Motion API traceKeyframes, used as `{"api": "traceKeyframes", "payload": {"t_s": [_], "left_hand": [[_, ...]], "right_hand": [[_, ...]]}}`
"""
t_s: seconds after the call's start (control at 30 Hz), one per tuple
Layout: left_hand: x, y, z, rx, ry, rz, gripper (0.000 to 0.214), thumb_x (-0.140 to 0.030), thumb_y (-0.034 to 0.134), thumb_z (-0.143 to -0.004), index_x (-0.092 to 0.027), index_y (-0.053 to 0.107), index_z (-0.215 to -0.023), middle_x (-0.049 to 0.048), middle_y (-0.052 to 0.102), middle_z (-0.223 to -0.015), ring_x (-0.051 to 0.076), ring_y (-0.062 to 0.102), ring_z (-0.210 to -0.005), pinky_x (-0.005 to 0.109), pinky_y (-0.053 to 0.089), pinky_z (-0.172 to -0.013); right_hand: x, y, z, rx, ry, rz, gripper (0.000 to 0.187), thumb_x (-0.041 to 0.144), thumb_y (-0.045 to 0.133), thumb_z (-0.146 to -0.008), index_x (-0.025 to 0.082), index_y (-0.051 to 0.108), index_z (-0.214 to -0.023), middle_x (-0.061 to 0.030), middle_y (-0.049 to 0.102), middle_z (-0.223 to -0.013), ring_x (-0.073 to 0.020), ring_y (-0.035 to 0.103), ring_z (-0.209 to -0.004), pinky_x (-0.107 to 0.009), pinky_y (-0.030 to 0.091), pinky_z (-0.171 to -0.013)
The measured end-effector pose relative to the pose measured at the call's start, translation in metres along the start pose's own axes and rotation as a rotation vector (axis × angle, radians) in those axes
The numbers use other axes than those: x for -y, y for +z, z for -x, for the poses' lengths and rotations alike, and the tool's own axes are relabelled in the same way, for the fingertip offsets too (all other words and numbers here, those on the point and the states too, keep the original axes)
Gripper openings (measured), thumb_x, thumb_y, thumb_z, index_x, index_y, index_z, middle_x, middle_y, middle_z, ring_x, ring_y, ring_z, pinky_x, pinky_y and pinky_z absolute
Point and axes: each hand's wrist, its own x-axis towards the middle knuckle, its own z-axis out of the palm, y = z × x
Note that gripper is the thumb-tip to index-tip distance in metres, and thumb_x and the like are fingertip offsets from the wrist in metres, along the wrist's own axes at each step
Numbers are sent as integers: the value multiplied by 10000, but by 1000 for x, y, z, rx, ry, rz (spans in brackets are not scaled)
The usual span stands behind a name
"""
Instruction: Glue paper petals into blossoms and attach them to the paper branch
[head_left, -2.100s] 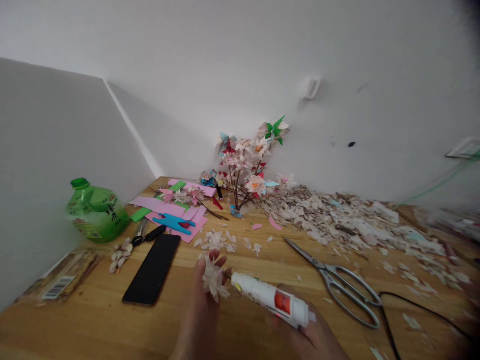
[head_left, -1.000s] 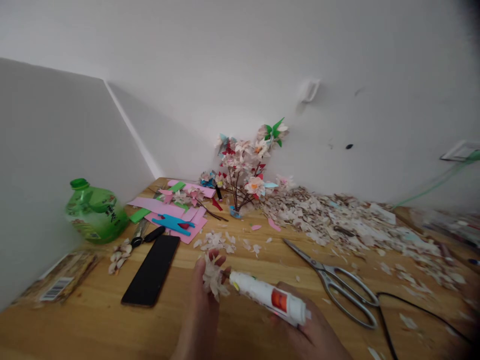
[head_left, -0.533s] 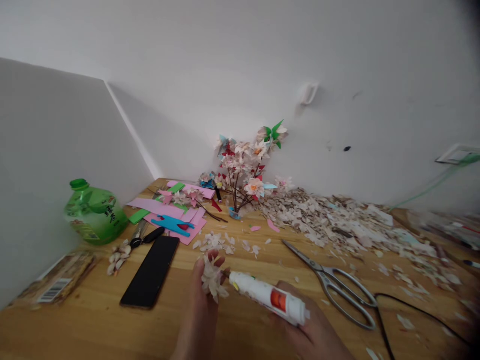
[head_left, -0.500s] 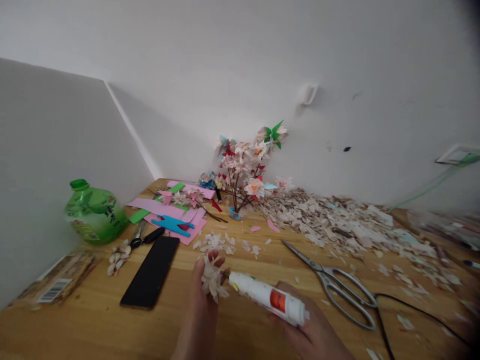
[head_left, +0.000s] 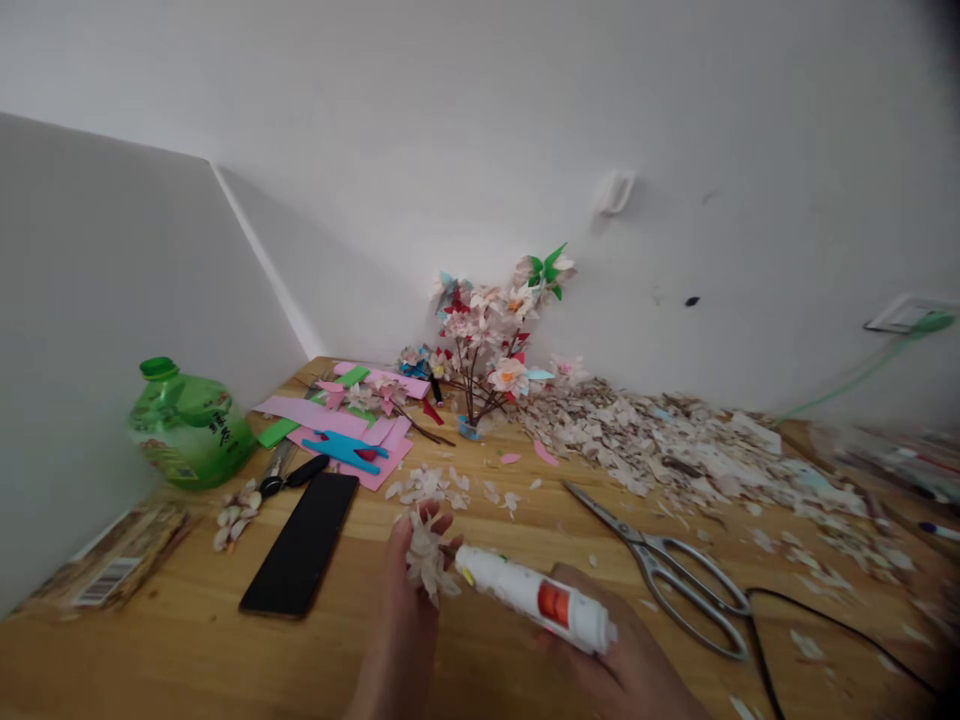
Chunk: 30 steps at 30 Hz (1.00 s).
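Observation:
In my left hand (head_left: 409, 590) is a pale flower (head_left: 430, 562) made of thin whitish petals, pinched between thumb and fingers. My right hand (head_left: 611, 645) is wrapped round a white glue gun (head_left: 517, 592) with a red-orange patch on its side. The gun points left, its nozzle end right beside the flower; I cannot tell whether they touch. Loose white petals (head_left: 431, 487) lie on the table just beyond my left hand. Large metal scissors (head_left: 660, 565) rest to the right of the glue gun.
A black phone (head_left: 300, 545) and a green bottle (head_left: 191, 425) are on the left, near pink paper (head_left: 315, 412). Flowers on twigs (head_left: 487, 330) stand at the back. A petal heap (head_left: 637, 430) spreads rightward. A black cord (head_left: 832, 612) crosses the right side.
Almost nothing differs. The flower and the glue gun have shifted very slightly, and both hands keep their hold.

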Motion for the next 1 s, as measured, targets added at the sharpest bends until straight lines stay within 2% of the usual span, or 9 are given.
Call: {"api": "traceKeyframes", "payload": {"t_s": [0.13,0.3,0.43,0.63,0.73,0.83,1.0], "left_hand": [[-1,0,-1,-21,-5,36,334,-250,379,-890,-157,662,-739,55,684,-773,132,650,-699,241,516,-609],[1,-3,-2,29,-3,20,235,-263,465,-845,-166,661,-758,47,676,-729,136,643,-640,215,489,-517],[1,-1,1,17,50,16,162,-212,514,-806,-176,653,-729,44,678,-786,143,642,-728,241,521,-618],[-1,-1,1,-34,29,-1,161,-178,496,-803,-190,638,-730,53,668,-905,161,632,-811,263,523,-663],[-2,-3,0,-29,9,-29,154,-174,491,-803,-190,640,-768,54,665,-917,161,628,-834,243,510,-667],[-1,-4,1,3,8,-59,150,-196,502,-801,-180,650,-815,61,669,-881,160,629,-805,233,497,-655],[0,-3,3,-2,39,-25,152,-255,519,-802,-178,649,-786,63,664,-878,177,627,-792,299,504,-712]], "right_hand": [[4,-2,0,-1,-5,38,198,372,483,-823,215,497,-704,20,562,-625,-155,539,-550,-240,376,-497],[6,-8,0,-2,8,62,156,350,497,-808,218,519,-728,18,583,-643,-158,556,-569,-242,397,-519],[1,-9,2,-11,8,71,156,350,499,-805,222,515,-718,25,571,-624,-151,538,-543,-239,387,-491],[6,-13,0,-11,28,89,136,340,507,-811,228,528,-737,25,573,-645,-150,532,-553,-242,386,-503],[7,-12,-2,-2,48,92,203,376,492,-817,224,484,-684,36,530,-606,-143,511,-522,-237,374,-482],[5,-9,-2,-11,17,110,195,380,482,-824,219,489,-715,28,540,-633,-147,526,-549,-237,385,-496],[8,-7,-5,24,0,111,248,417,468,-825,215,477,-682,23,536,-598,-149,514,-518,-241,368,-470]]}}
